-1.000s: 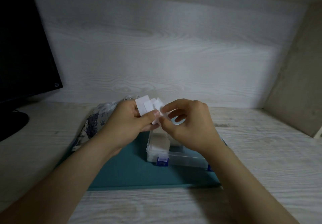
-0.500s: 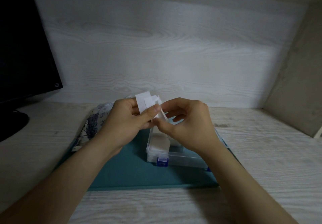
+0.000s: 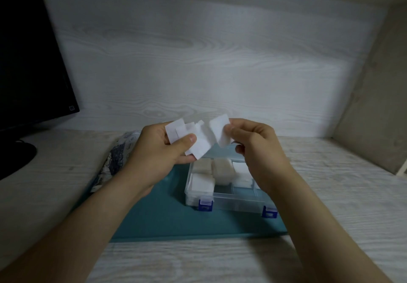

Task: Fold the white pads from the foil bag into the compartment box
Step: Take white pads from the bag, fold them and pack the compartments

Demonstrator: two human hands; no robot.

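Note:
My left hand (image 3: 158, 152) grips a fanned stack of white pads (image 3: 193, 141) between thumb and fingers, above the box. My right hand (image 3: 253, 148) pinches a single white pad (image 3: 219, 130) by its right edge, held just right of the stack and apart from it. Below both hands sits the clear compartment box (image 3: 229, 196) with blue latches, lid open; several of its left and middle compartments hold folded white pads (image 3: 222, 170). The patterned foil bag (image 3: 116, 161) lies to the left, partly hidden behind my left wrist.
The box rests on a teal mat (image 3: 163, 216) on a pale wood-grain desk. A black monitor (image 3: 26, 62) with its round stand (image 3: 13, 159) occupies the far left. A wood-grain wall rises behind, and a beige side panel (image 3: 374, 106) closes the right.
My hands have drawn apart. The right hand has pulled one pad off the stack and moved right, uncovering the box compartments beneath.

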